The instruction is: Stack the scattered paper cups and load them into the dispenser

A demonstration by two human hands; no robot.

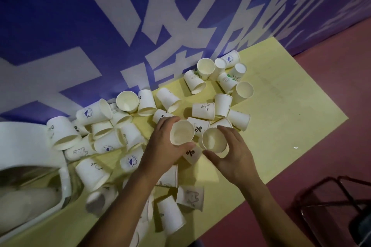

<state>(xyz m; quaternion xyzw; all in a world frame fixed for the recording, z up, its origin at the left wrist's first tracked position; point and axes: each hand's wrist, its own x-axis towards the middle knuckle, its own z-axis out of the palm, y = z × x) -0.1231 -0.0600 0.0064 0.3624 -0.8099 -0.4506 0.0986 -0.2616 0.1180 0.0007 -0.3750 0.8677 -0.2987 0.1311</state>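
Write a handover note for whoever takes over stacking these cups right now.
Left hand grips a cup, mouth up; right hand grips a second cup beside it, not yet nested.
Other cups lie scattered over the table; the dispenser sits at its left end.
Done: no finished stack shows.
Left: nest these two, gather the rest, load the dispenser.

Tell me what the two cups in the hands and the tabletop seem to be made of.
Left-hand cup and right-hand cup: thin matte white paper, it seems, judging by the rolled rims and cream insides. Tabletop: smooth, even pale yellow with a sharp edge; probably laminate or painted board, though I can't tell which.
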